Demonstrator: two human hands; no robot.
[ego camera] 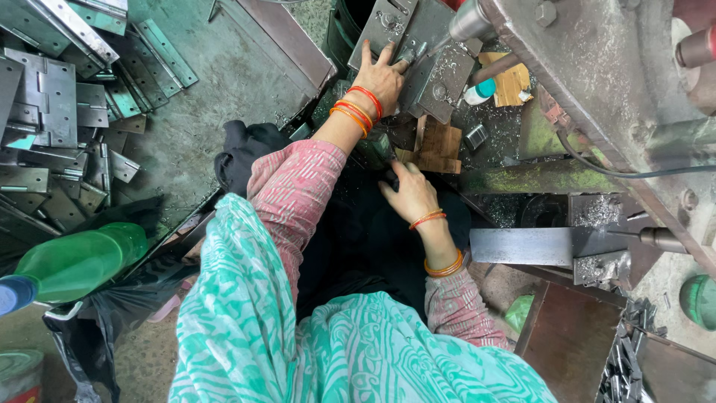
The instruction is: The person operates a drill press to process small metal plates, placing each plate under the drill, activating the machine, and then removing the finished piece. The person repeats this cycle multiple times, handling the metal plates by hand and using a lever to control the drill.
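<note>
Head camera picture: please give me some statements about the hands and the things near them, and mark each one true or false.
1. The left hand presses flat on a grey metal plate under the machine. True.
2. The right hand holds the green plastic bottle. False: the bottle lies far off at the left edge, untouched; the right hand is down by the wooden blocks.
3. Both wrists wear orange and red bangles. True.
4. The pile of metal hinges lies at the upper left, away from both hands. True.
5. The small white bottle with a teal cap is in the left hand. False: it lies on the bench to the right of that hand.
</note>
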